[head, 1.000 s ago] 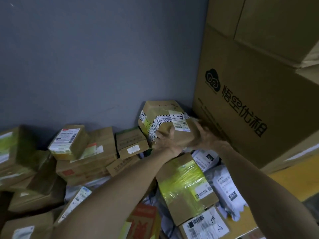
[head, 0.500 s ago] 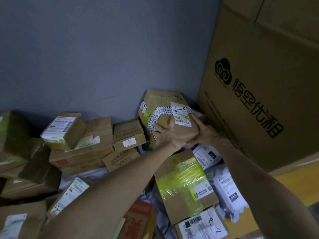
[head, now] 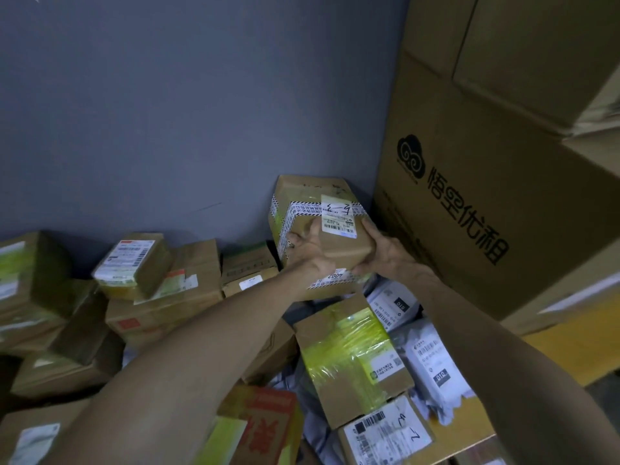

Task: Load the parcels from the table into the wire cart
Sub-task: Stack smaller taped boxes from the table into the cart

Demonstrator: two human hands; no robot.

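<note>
A brown cardboard parcel point(head: 312, 199) with black-and-white striped tape and a white label sits in the corner, against the grey wall. My left hand point(head: 307, 246) grips its left front side. On its right front corner my right hand point(head: 385, 253) has the fingers curled around the edge. The parcel is tilted toward me. Many other parcels lie piled on the table around it. No wire cart shows in this view.
A big printed carton point(head: 496, 213) stands right of the parcel, with another carton on top. Below my hands lie a box wrapped in yellow-green tape point(head: 352, 357) and white poly bags point(head: 432, 367). Brown boxes point(head: 134, 263) are stacked along the wall at left.
Both hands have tipped the striped-tape parcel up and toward me, so its lower taped face now shows. The hands have shifted lower on its front.
</note>
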